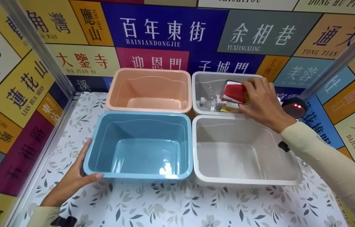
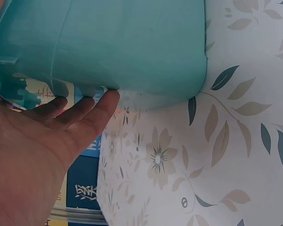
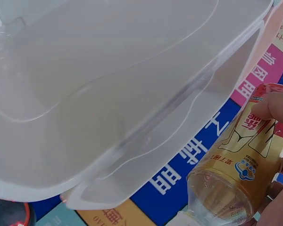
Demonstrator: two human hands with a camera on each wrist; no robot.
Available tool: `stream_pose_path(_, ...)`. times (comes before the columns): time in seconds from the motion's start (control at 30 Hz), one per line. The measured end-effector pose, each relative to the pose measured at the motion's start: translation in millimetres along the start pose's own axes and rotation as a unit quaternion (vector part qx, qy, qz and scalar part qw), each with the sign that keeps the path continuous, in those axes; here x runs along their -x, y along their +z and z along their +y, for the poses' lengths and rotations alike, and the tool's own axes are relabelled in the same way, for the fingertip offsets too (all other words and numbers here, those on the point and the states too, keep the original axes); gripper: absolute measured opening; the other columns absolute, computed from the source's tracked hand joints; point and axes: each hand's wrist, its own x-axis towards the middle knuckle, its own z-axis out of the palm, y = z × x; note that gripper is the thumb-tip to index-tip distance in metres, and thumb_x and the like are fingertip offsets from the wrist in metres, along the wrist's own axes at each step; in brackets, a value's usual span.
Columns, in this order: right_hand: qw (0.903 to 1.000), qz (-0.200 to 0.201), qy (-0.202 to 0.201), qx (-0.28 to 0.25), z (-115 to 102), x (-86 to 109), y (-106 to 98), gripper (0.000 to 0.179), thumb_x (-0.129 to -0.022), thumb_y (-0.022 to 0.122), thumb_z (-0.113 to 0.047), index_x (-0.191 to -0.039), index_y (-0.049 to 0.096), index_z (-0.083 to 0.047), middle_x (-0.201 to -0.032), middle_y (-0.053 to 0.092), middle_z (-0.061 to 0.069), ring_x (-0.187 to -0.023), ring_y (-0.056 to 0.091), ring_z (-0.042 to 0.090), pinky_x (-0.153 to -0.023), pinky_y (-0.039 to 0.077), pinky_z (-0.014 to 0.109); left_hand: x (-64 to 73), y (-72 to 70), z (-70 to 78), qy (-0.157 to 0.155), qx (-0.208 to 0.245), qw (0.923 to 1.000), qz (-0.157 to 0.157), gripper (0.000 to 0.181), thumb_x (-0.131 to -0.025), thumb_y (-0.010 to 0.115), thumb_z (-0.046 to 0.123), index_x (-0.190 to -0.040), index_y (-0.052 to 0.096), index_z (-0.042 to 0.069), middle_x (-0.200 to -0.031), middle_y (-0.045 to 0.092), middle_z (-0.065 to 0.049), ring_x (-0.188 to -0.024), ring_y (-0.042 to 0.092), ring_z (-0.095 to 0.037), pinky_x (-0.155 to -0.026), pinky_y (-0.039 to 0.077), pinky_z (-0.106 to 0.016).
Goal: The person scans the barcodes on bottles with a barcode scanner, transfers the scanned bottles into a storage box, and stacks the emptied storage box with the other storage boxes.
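My right hand is over the back right grey bin. In the right wrist view it grips a drink bottle with a gold label and a transparent end. A red-and-white thing shows at its fingertips in the head view; I cannot tell whether it belongs to that bottle. Transparent plastic bottles lie in the same bin, partly hidden by the hand. My left hand touches the front left corner of the blue bin, its fingers extended along the outer side wall, thumb near the front rim.
A pink bin stands behind the blue one. The front right bin is pale grey. All stand on a leaf-patterned table against sign-printed walls. A round black device with red lights is beside my right wrist.
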Motion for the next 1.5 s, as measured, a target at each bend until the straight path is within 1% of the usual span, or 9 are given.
stream_pose_path(0.1,1.0,-0.008,-0.006,0.002,-6.1,-8.1,2.1,0.069,-0.088,0.091,-0.019,-0.146,0.058,0.002,-0.14,0.055,0.022,-0.13,0.045,0.041,-0.11,0.037,0.061,0.4,0.0,0.4,-0.004,0.003,1.0,0.0,0.116,-0.1,0.079,0.019,-0.172,-0.004,0.057,-0.184,-0.015,-0.003,-0.165,0.004,-0.05,-0.124,0.018,-0.075)
stream_pose_path(0.2,0.9999,-0.012,-0.011,0.002,-12.6,-16.9,3.4,0.069,-0.088,0.09,-0.02,-0.146,0.059,0.001,-0.141,0.056,0.022,-0.13,0.046,0.041,-0.114,0.036,0.063,-0.3,-0.9,1.2,-0.006,0.002,1.0,0.0,0.117,-0.1,0.079,0.019,-0.172,-0.005,0.057,-0.184,-0.015,-0.003,-0.165,0.004,-0.05,-0.124,0.018,-0.075)
stream_pose_path(0.33,0.9997,-0.013,-0.019,-0.006,-19.8,-27.3,5.6,0.069,-0.089,0.089,-0.02,-0.148,0.059,-0.001,-0.142,0.056,0.022,-0.127,0.046,0.041,-0.109,0.037,0.061,-3.2,-3.0,3.3,-0.006,-0.001,1.0,0.0,0.117,-0.1,0.079,0.019,-0.172,-0.005,0.057,-0.184,-0.015,-0.004,-0.165,0.005,-0.05,-0.124,0.02,-0.075)
stream_pose_path(0.43,0.9996,-0.015,-0.02,-0.013,-23.5,-32.8,8.3,0.07,-0.089,0.088,-0.021,-0.149,0.058,-0.001,-0.142,0.055,0.022,-0.126,0.046,0.041,-0.106,0.038,0.059,-5.7,-4.0,5.3,-0.002,-0.004,1.0,-0.003,0.116,-0.101,0.078,0.019,-0.172,-0.005,0.056,-0.184,-0.013,-0.005,-0.164,0.007,-0.049,-0.123,0.025,-0.072)
stream_pose_path(0.57,0.9993,-0.02,-0.019,-0.024,-28.7,-39.7,12.1,0.071,-0.089,0.089,-0.022,-0.15,0.058,-0.003,-0.142,0.055,0.022,-0.127,0.046,0.04,-0.106,0.039,0.058,-7.2,-4.1,6.5,0.003,-0.01,0.9999,-0.006,0.115,-0.102,0.077,0.019,-0.173,-0.006,0.055,-0.184,-0.01,-0.006,-0.163,0.01,-0.047,-0.121,0.031,-0.068)
stream_pose_path(0.77,0.9986,-0.031,-0.032,-0.03,-40.8,-49.8,18.0,0.072,-0.09,0.087,-0.023,-0.152,0.058,-0.002,-0.143,0.056,0.021,-0.128,0.046,0.039,-0.108,0.038,0.056,-6.6,-2.3,5.7,0.004,0.0,1.0,-0.008,0.115,-0.102,0.077,0.018,-0.173,-0.005,0.055,-0.184,-0.014,-0.006,-0.164,0.006,-0.05,-0.123,0.025,-0.07)
stream_pose_path(0.93,0.998,-0.046,-0.035,-0.026,-52.5,-55.9,23.3,0.075,-0.089,0.089,-0.024,-0.154,0.057,-0.002,-0.145,0.055,0.02,-0.13,0.045,0.037,-0.111,0.037,0.055,-5.8,-0.7,5.2,-0.004,0.006,0.9999,-0.011,0.114,-0.103,0.076,0.018,-0.173,-0.006,0.055,-0.184,-0.015,-0.005,-0.164,0.006,-0.049,-0.123,0.025,-0.069)
stream_pose_path(1.17,0.9966,-0.062,-0.046,-0.027,-68.0,-67.6,30.8,0.074,-0.09,0.089,-0.027,-0.152,0.058,-0.002,-0.145,0.056,0.018,-0.131,0.046,0.037,-0.113,0.037,0.054,-1.5,1.8,4.0,-0.016,0.006,0.9999,-0.001,0.116,-0.101,0.078,0.021,-0.173,-0.007,0.053,-0.184,-0.015,-0.005,-0.163,0.008,-0.047,-0.123,0.023,-0.071)
stream_pose_path(1.5,0.9948,-0.067,-0.065,-0.041,-87.2,-87.0,37.9,0.073,-0.09,0.087,-0.026,-0.153,0.057,-0.004,-0.145,0.055,0.018,-0.131,0.045,0.036,-0.113,0.039,0.053,-0.9,1.4,4.0,-0.012,-0.001,0.9999,0.004,0.117,-0.101,0.078,0.019,-0.173,-0.008,0.053,-0.184,-0.015,-0.006,-0.163,0.007,-0.048,-0.123,0.023,-0.073)
